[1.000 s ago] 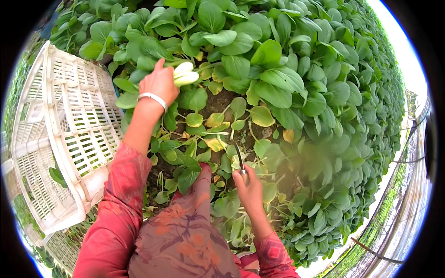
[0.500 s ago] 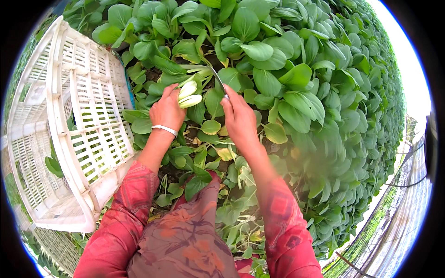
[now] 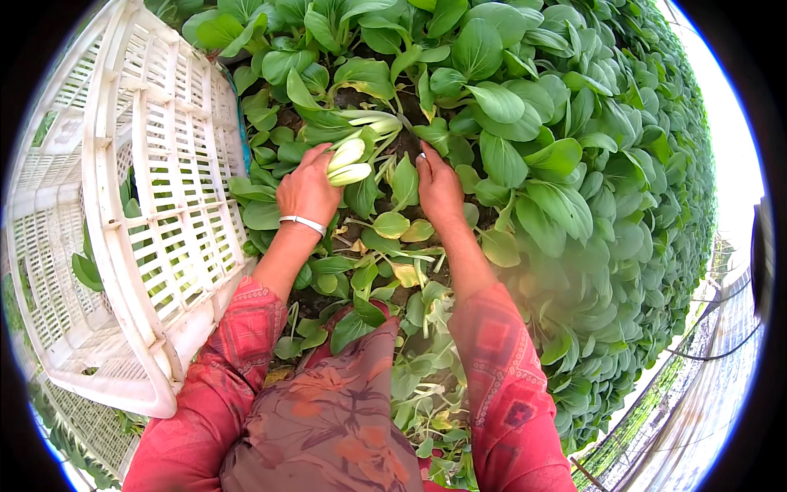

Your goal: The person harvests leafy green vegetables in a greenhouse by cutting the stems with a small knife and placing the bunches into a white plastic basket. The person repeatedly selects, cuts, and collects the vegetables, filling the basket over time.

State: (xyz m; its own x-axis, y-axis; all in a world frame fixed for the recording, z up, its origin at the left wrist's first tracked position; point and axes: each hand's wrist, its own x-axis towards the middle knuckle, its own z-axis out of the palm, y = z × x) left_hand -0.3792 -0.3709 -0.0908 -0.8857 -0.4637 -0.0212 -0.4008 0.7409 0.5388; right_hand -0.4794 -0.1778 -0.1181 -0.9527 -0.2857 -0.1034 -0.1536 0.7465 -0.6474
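My left hand (image 3: 307, 190), with a white bangle on the wrist, grips a bok choy plant (image 3: 348, 162) by its pale stalks. A second bok choy (image 3: 369, 121) lies tipped over just beyond it. My right hand (image 3: 438, 187) is closed around a thin knife handle, the blade (image 3: 407, 125) pointing toward the base of that tipped plant. Both hands sit in a dense bed of green bok choy (image 3: 525, 148). Red patterned sleeves cover my forearms.
A white slatted plastic crate (image 3: 156, 205) stands tilted at my left, a few leaves inside. Cut leaves and bare soil (image 3: 385, 271) lie between my arms. Rows of plants run right to a path with hoses (image 3: 705, 361).
My view has shifted closer. My right hand came up from the lower leaves to the plants beside my left hand, which keeps hold of the pale-stalked plant.
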